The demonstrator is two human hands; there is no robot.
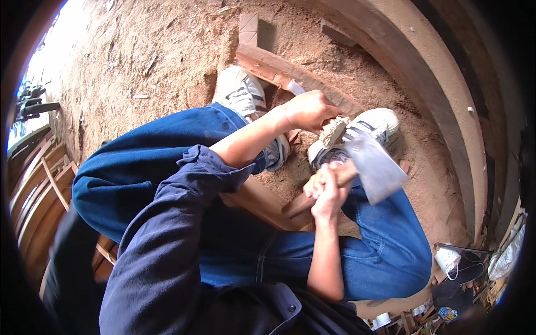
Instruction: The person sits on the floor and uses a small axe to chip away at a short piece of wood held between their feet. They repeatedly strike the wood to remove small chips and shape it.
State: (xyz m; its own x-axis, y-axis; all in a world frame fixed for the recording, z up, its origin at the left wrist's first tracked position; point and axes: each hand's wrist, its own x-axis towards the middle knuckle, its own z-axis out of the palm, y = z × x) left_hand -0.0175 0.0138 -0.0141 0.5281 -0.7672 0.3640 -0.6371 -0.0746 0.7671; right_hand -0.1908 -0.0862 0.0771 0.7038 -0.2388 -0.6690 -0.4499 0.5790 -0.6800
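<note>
My left hand [310, 111] is closed on a pale, rough-cut piece of wood [333, 132], which juts out past the fingers above my shoes. Most of that piece's far side is covered by the fist. Wrapped round the wooden handle of a hatchet [378, 168] is my right hand [328, 191]. The hatchet's broad grey blade stands to the right of the pale piece, near my right shoe, and looks slightly blurred. Its handle runs down and left between my legs. Both hands are in front of my bent knees.
A squared timber [304, 76] lies across the ground beyond my feet. Wood blocks [248, 29] rest behind it. Between my legs is a smooth brown plank [254, 200]. Long curved-looking boards [435, 72] line the right side; wooden pieces [42, 195] stand left. Chips litter the ground.
</note>
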